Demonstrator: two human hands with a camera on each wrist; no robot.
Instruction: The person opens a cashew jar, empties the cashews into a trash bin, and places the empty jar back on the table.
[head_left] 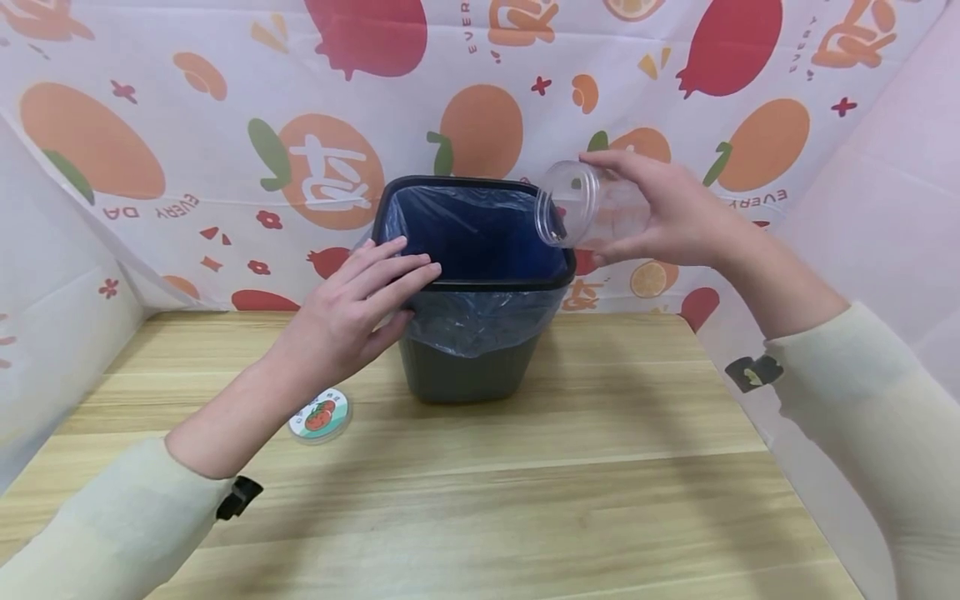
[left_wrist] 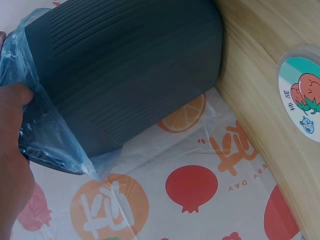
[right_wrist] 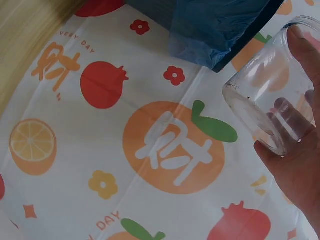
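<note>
A dark trash bin [head_left: 468,375] stands on the table, lined with a clear bluish bag [head_left: 480,321] folded over its black rim. My left hand [head_left: 367,304] grips the near-left part of the rim, fingers over the edge and thumb against the bag outside. In my right hand [head_left: 660,208] is a clear jar [head_left: 618,208], held on its side at the bin's right edge, its uncapped mouth facing the opening. Small dark specks cling near the base of the jar [right_wrist: 255,95] in the right wrist view. What lies at the bottom of the bin is hidden.
A round lid [head_left: 321,415] with a tomato picture lies on the wooden table [head_left: 525,500], left of the bin and beneath my left forearm. Behind the bin hangs a white cloth [head_left: 225,158] printed with fruit, and pale cloth also borders both sides.
</note>
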